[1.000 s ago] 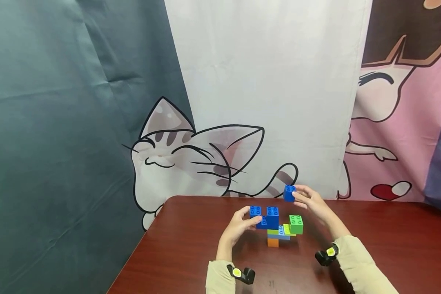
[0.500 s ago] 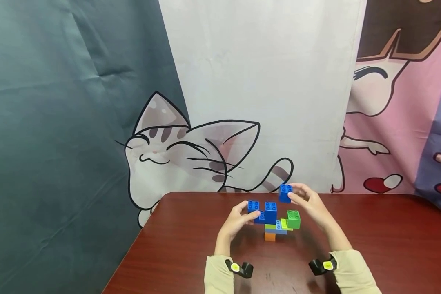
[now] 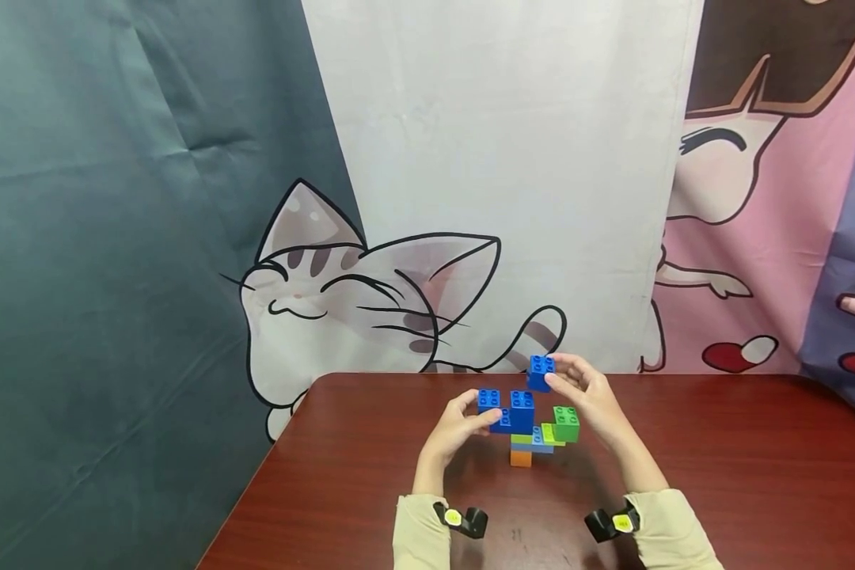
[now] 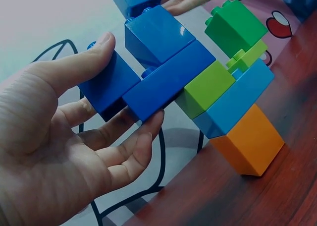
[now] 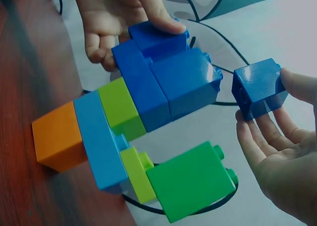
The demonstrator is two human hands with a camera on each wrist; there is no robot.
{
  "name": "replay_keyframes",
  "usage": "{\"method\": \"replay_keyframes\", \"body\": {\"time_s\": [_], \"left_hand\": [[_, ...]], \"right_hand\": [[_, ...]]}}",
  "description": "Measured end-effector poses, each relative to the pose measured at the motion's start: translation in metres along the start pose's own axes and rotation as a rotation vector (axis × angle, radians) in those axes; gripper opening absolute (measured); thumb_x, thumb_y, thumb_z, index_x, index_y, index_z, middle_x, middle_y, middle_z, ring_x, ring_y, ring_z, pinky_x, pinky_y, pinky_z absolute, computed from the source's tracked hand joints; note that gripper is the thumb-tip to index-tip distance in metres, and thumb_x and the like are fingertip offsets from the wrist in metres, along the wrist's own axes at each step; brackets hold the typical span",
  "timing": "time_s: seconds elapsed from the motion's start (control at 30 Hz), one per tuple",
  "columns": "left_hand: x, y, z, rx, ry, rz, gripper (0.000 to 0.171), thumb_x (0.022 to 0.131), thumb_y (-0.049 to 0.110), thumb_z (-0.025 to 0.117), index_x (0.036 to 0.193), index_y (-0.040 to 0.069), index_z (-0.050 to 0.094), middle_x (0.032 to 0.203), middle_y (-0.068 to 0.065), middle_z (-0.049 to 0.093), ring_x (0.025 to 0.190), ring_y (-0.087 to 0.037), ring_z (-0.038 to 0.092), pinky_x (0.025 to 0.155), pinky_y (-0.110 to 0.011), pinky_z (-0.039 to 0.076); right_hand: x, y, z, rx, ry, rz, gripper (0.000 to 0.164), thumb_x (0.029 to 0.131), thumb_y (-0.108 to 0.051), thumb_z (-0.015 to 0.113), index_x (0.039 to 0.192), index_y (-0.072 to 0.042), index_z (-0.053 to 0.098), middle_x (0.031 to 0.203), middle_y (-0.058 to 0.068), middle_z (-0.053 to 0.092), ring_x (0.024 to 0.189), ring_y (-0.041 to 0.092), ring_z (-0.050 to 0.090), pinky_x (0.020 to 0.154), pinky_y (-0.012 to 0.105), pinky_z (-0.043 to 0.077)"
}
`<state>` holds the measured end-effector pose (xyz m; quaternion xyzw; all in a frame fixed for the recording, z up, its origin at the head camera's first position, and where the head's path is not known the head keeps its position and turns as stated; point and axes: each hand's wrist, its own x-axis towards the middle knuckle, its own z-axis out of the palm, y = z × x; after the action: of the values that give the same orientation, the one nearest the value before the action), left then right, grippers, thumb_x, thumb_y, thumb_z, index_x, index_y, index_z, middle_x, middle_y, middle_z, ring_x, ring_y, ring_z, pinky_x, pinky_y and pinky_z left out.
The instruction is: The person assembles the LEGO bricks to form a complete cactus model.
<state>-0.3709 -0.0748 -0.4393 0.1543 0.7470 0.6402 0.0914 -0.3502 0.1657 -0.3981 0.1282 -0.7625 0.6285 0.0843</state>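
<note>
A toy building-brick structure stands on an orange brick (image 4: 250, 139). Above that come a light blue brick (image 4: 240, 99), two lime bricks and a bright green brick (image 3: 566, 424) at the right end. Dark blue bricks (image 5: 141, 87) jut out to the left at the top. My left hand (image 3: 450, 435) grips the leftmost blue brick (image 4: 110, 87), thumb on top and fingers underneath. A loose blue brick (image 3: 540, 373) is pinched in my right hand (image 3: 591, 400). It is held above the structure, slightly right of the taller blue brick (image 3: 522, 412).
The structure rests on a dark red-brown wooden table (image 3: 356, 491). Behind the table's far edge hangs a curtain (image 3: 541, 158) printed with a cartoon cat and figure. A black wrist camera (image 3: 463, 521) sits at each sleeve cuff.
My right hand has moved left with the loose blue brick, nearer to the taller blue brick. My left hand keeps its hold on the structure. The head view has shifted slightly.
</note>
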Motion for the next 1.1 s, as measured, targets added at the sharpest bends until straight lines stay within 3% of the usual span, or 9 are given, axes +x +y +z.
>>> {"method": "replay_keyframes", "body": {"time_s": [0.17, 0.4, 0.57, 0.67, 0.8, 0.9, 0.97, 1.1], "left_hand": [[0.001, 0.0, 0.0, -0.004, -0.003, -0.001, 0.046, 0.09, 0.032, 0.07, 0.125, 0.005, 0.056, 0.109, -0.011, 0.065, 0.088, -0.013, 0.063, 0.086, -0.035, 0.057], [0.0, 0.002, 0.0, -0.017, 0.009, -0.012, 0.046, 0.09, 0.032, 0.069, 0.125, 0.005, 0.056, 0.109, -0.01, 0.065, 0.088, -0.014, 0.064, 0.085, -0.034, 0.057], [0.0, 0.003, 0.001, -0.023, 0.011, -0.017, 0.047, 0.09, 0.032, 0.07, 0.125, 0.005, 0.056, 0.11, -0.011, 0.065, 0.088, -0.015, 0.064, 0.087, -0.037, 0.057], [0.001, 0.002, 0.001, -0.022, 0.009, -0.016, 0.046, 0.09, 0.032, 0.069, 0.125, 0.005, 0.056, 0.111, -0.011, 0.065, 0.089, -0.015, 0.065, 0.089, -0.04, 0.056], [0.002, 0.0, 0.003, -0.025, 0.004, -0.019, 0.045, 0.091, 0.03, 0.069, 0.125, 0.005, 0.056, 0.112, -0.012, 0.065, 0.091, -0.015, 0.065, 0.09, -0.04, 0.057], [0.002, -0.001, 0.004, -0.026, 0.003, -0.023, 0.044, 0.091, 0.03, 0.068, 0.125, 0.005, 0.056, 0.113, -0.012, 0.065, 0.091, -0.016, 0.065, 0.089, -0.038, 0.057], [0.002, -0.001, 0.004, -0.025, 0.004, -0.024, 0.044, 0.091, 0.029, 0.068, 0.126, 0.005, 0.055, 0.113, -0.012, 0.065, 0.092, -0.016, 0.065, 0.089, -0.038, 0.057], [0.001, -0.001, 0.003, -0.022, 0.009, -0.024, 0.043, 0.092, 0.029, 0.068, 0.126, 0.005, 0.055, 0.113, -0.012, 0.065, 0.092, -0.016, 0.065, 0.089, -0.038, 0.057]], "right_hand": [[-0.001, -0.004, 0.004, 0.003, 0.0, -0.011, 0.043, 0.099, -0.024, 0.056, 0.134, -0.001, 0.048, 0.104, -0.016, 0.062, 0.095, -0.005, 0.061, 0.086, 0.014, 0.05], [-0.002, -0.005, 0.01, -0.033, 0.001, -0.011, 0.043, 0.1, -0.025, 0.055, 0.136, -0.003, 0.048, 0.12, 0.017, 0.063, 0.095, -0.007, 0.059, 0.085, 0.012, 0.048], [-0.002, -0.004, 0.016, -0.062, -0.016, -0.041, 0.043, 0.1, -0.025, 0.054, 0.139, -0.008, 0.049, 0.129, 0.022, 0.06, 0.1, -0.009, 0.057, 0.086, 0.012, 0.047], [-0.002, -0.003, 0.018, -0.082, -0.022, -0.058, 0.042, 0.1, -0.025, 0.055, 0.139, -0.011, 0.05, 0.132, 0.02, 0.059, 0.109, 0.002, 0.059, 0.087, 0.011, 0.046], [-0.002, -0.002, 0.02, -0.091, -0.034, -0.064, 0.042, 0.1, -0.025, 0.055, 0.138, -0.009, 0.051, 0.134, 0.018, 0.059, 0.12, 0.029, 0.057, 0.087, 0.011, 0.046], [-0.002, -0.001, 0.021, -0.089, -0.04, -0.067, 0.043, 0.099, -0.024, 0.056, 0.138, -0.007, 0.051, 0.134, 0.019, 0.058, 0.123, 0.036, 0.055, 0.087, 0.011, 0.047], [-0.002, -0.001, 0.021, -0.086, -0.04, -0.071, 0.043, 0.099, -0.024, 0.056, 0.137, -0.005, 0.051, 0.134, 0.019, 0.059, 0.122, 0.031, 0.057, 0.087, 0.011, 0.047], [-0.002, 0.001, 0.022, -0.077, -0.045, -0.08, 0.042, 0.099, -0.023, 0.057, 0.136, -0.005, 0.052, 0.132, 0.019, 0.06, 0.111, 0.003, 0.059, 0.087, 0.011, 0.047]]}}
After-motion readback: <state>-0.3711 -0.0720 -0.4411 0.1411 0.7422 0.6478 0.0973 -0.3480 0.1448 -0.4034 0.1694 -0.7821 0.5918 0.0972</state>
